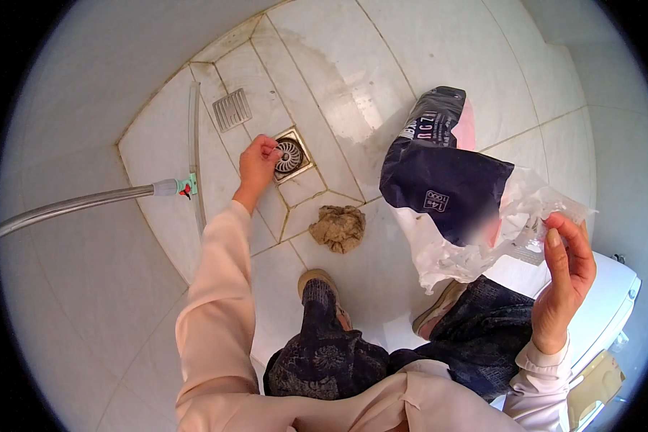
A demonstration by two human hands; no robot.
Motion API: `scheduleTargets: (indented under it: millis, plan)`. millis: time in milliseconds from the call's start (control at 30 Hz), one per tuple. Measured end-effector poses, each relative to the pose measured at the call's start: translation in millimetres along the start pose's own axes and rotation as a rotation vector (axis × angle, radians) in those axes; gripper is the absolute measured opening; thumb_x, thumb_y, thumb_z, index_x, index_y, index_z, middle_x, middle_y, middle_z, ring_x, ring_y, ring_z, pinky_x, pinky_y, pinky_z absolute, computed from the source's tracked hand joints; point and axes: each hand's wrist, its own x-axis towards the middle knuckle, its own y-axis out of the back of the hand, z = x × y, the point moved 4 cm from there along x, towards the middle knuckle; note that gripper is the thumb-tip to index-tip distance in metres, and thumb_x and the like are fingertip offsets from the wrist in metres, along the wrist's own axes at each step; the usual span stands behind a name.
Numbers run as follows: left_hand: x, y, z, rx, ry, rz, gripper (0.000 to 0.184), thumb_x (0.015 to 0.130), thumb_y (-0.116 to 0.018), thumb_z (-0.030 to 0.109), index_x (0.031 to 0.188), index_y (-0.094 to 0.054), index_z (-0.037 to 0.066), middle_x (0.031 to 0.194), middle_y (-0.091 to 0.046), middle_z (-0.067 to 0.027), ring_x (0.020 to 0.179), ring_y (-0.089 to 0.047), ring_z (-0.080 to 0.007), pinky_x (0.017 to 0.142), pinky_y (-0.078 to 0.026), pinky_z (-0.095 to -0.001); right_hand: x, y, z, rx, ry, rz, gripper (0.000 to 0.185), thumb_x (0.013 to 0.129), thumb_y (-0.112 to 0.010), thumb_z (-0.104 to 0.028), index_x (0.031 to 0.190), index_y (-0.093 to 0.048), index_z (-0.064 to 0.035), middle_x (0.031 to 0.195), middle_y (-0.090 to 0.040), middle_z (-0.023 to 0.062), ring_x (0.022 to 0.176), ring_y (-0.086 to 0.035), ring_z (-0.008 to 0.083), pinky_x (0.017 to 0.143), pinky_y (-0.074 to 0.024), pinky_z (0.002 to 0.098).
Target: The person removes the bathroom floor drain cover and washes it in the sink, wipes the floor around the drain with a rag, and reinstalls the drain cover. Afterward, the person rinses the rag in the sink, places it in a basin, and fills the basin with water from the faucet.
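Observation:
My left hand point(256, 164) reaches down to the floor drain. Its fingers are closed at the left edge of a round slotted drain strainer point(289, 155), which sits in a square metal frame. The fingertips partly hide that edge. My right hand point(567, 270) pinches the torn clear edge of a dark-blue and white printed plastic bag point(453, 183). The bag hangs open and crumpled, with pink showing at its side. A wet, crumpled brown cloth point(338, 229) lies on the floor below the drain.
A slotted metal drain cover point(232, 110) lies up and left of the drain. A clear hose point(86, 205) with a green connector comes in from the left, near a thin pipe point(196, 144). A white toilet point(605, 295) stands at the right. My shoes point(318, 276) are below the cloth.

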Motion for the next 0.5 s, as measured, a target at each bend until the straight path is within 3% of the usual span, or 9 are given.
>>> scheduleTargets:
  millis: [67,200,267,367,500]
  plan:
    - [7.7,4.0,-12.9,-0.368,0.052,-0.004,0.015,0.072,-0.063,0.0,0.084,-0.055,0.005,0.067,-0.058,-0.0023,0.061,-0.055,-0.0098,0.056,-0.044,-0.0237,-0.6,1.4,0.4,-0.027,0.013,-0.005,0.02,0.081,-0.059,-0.016,0.097,-0.062,-0.0031,0.095,-0.057,0.0032,0.091,-0.052,0.0122,0.083,-0.0359,0.023]
    - [8.8,9.8,-16.1,-0.344,0.077,-0.051,0.015,0.073,-0.062,-0.001,0.084,-0.054,0.005,0.071,-0.058,-0.0007,0.064,-0.053,-0.0071,0.059,-0.045,-0.0213,-0.4,0.8,0.8,-0.01,0.001,-0.005,0.021,0.081,-0.059,-0.016,0.097,-0.062,-0.0037,0.096,-0.058,0.0033,0.093,-0.052,0.0121,0.084,-0.0355,0.0229]
    - [5.2,-1.0,-14.6,-0.166,-0.02,-0.149,0.016,0.073,-0.062,-0.003,0.084,-0.054,0.004,0.07,-0.057,-0.001,0.064,-0.052,-0.0066,0.059,-0.044,-0.0211,-0.6,1.4,1.1,-0.006,-0.006,0.0,0.021,0.081,-0.059,-0.017,0.097,-0.062,-0.0038,0.096,-0.058,0.0033,0.093,-0.052,0.0121,0.085,-0.0353,0.0228]
    - [3.9,-2.5,-8.0,-0.105,-0.052,-0.127,0.016,0.072,-0.062,-0.004,0.084,-0.054,0.004,0.07,-0.057,-0.0011,0.063,-0.052,-0.0068,0.059,-0.044,-0.0212,-1.1,1.2,0.2,-0.014,0.004,-0.004,0.022,0.081,-0.059,-0.016,0.098,-0.062,-0.0034,0.097,-0.058,0.0033,0.093,-0.052,0.0119,0.085,-0.0353,0.0228]
    - [6.1,-4.3,-12.4,-0.237,0.018,-0.14,0.017,0.072,-0.062,-0.004,0.085,-0.054,0.004,0.07,-0.057,-0.0011,0.063,-0.051,-0.0067,0.059,-0.045,-0.0212,-2.2,0.5,1.0,0.022,0.002,0.006,0.022,0.081,-0.06,-0.016,0.098,-0.061,-0.0028,0.097,-0.058,0.0034,0.093,-0.052,0.0121,0.084,-0.0353,0.0229]
